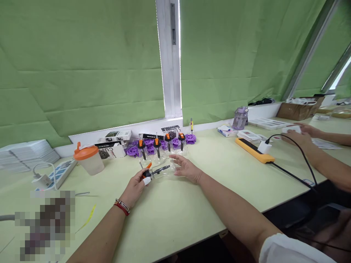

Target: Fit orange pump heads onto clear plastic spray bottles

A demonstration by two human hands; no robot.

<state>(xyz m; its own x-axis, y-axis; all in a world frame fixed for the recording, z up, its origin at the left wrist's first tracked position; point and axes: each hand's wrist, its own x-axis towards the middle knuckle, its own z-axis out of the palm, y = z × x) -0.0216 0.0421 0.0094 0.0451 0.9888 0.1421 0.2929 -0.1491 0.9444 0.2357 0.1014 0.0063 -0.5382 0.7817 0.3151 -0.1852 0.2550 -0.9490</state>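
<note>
My left hand is closed around the black and orange top of a clear bottle, which lies sideways above the table. A dark tube shows inside it. Something white covers my left thumb tip. My right hand cups the bottle's base end, fingers on the far side and thumb on the near side. Just beyond stand several similar clear bottles with black and orange tops, in a row. Behind them lie purple plastic pieces.
Left are an orange-lidded cup, printed boxes, a power strip and white stacks. Right are a yellow power strip with a cable, a purple bottle and another person's hands holding a white item.
</note>
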